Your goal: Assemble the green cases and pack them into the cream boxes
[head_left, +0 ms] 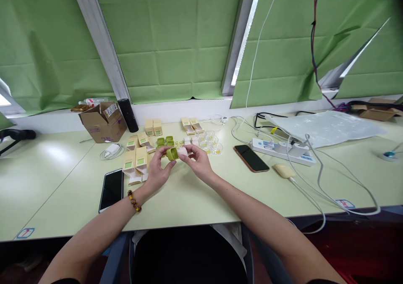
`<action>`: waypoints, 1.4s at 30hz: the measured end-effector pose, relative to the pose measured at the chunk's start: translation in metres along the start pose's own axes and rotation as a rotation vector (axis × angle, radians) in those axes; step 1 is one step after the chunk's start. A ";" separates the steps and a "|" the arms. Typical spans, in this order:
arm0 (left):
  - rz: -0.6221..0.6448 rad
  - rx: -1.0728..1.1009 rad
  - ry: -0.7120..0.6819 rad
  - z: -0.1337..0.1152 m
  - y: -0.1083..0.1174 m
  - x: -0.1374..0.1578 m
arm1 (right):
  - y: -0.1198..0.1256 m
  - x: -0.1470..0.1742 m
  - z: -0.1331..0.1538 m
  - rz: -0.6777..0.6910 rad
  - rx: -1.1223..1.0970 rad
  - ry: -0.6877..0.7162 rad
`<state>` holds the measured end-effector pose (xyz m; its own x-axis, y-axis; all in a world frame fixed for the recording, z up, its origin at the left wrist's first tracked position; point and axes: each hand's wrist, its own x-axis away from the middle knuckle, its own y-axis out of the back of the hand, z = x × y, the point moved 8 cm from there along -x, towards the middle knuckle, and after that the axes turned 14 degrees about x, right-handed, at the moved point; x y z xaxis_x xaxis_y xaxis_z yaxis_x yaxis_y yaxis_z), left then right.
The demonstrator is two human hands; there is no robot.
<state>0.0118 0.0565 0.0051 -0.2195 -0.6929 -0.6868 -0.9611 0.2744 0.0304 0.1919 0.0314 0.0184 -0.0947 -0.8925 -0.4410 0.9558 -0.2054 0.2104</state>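
My left hand (159,166) pinches a small green square cup (172,153), its hollow side showing. In my right hand (197,160) is a small white block (182,151), held right beside the cup's edge; whether the two touch I cannot tell. Just beyond my hands lie several more green cups (165,141), a group of small white blocks (190,140) and clear plastic cases (209,140) with yellow bits in them. Open cardboard boxes (135,162) with green labels stand beside my left hand, their flaps toward me.
A phone (111,190) lies left, another phone (251,158) right. Farther right are a white power strip (283,151), loose cables and a cream-coloured charging case (283,171). A brown carton (103,122) and black cylinder (128,115) stand at the back left. More small boxes (153,127) sit behind.
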 end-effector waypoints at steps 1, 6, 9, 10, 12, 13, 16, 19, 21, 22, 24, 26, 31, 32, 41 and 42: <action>0.003 -0.005 0.002 0.001 0.000 0.000 | 0.000 0.000 -0.001 0.002 -0.006 -0.011; 0.012 -0.028 -0.002 0.004 -0.001 0.002 | 0.000 0.002 -0.004 0.027 -0.084 -0.056; 0.005 -0.044 -0.004 0.002 -0.001 0.002 | -0.002 0.002 -0.006 0.052 -0.109 -0.067; 0.006 -0.049 -0.003 0.002 -0.001 0.002 | -0.003 0.003 -0.007 0.059 -0.114 -0.068; 0.011 -0.058 0.000 0.000 -0.001 0.002 | -0.005 0.003 -0.008 0.073 -0.126 -0.067; 0.013 -0.061 0.001 -0.001 -0.002 0.002 | -0.006 0.003 -0.008 0.077 -0.132 -0.067; 0.018 -0.066 -0.002 -0.002 -0.002 0.001 | -0.009 0.004 -0.009 0.092 -0.143 -0.070; 0.015 -0.070 -0.015 -0.003 -0.002 0.001 | -0.011 0.004 -0.008 0.110 -0.141 -0.078; 0.013 -0.076 -0.021 -0.003 -0.002 0.001 | -0.012 0.005 -0.007 0.114 -0.141 -0.083; 0.013 -0.080 -0.022 -0.004 -0.002 0.001 | -0.012 0.005 -0.006 0.114 -0.142 -0.084; 0.016 -0.091 -0.025 -0.005 -0.002 0.000 | -0.012 0.006 -0.005 0.116 -0.144 -0.083; 0.022 -0.103 -0.028 -0.007 -0.003 0.000 | -0.013 0.006 -0.005 0.119 -0.144 -0.078; 0.039 -0.134 -0.042 -0.013 -0.005 0.000 | -0.014 0.005 -0.006 0.119 -0.125 -0.065; 0.043 -0.141 -0.045 -0.015 -0.006 0.000 | -0.014 0.005 -0.007 0.118 -0.121 -0.064; 0.073 -0.246 -0.144 -0.031 -0.010 -0.003 | -0.013 0.007 -0.009 0.072 -0.099 -0.061; 0.077 -0.254 -0.156 -0.033 -0.011 -0.002 | -0.013 0.007 -0.010 0.066 -0.095 -0.063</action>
<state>0.0175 0.0335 0.0301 -0.2843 -0.5605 -0.7779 -0.9580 0.1335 0.2539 0.1819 0.0320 0.0044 -0.0450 -0.9269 -0.3727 0.9824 -0.1088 0.1520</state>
